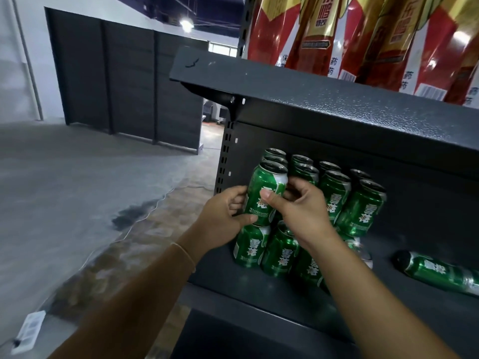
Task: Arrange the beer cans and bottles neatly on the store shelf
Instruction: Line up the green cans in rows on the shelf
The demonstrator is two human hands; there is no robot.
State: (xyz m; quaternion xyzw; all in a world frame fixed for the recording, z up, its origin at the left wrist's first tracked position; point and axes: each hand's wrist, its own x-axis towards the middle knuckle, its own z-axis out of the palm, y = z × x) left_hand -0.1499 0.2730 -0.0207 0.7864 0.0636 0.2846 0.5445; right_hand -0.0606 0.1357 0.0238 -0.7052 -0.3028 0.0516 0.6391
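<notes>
A green can (264, 195) is gripped by both hands at the left end of a dark metal shelf (259, 288). The left hand (223, 216) is curled round its left side, thumb across the lower label; the right hand (298, 206) pinches its right side, thumb on the front. The can is held upright atop a lower can (250, 246), at the front of a two-tier stack of cans (337, 193) against the shelf's back panel. One bottle (438, 270) is seen lying on its side, apart to the right. Red-and-gold packets (363, 35) are stood on the shelf above. A thin bracelet (185, 252) is worn on the left wrist.
</notes>
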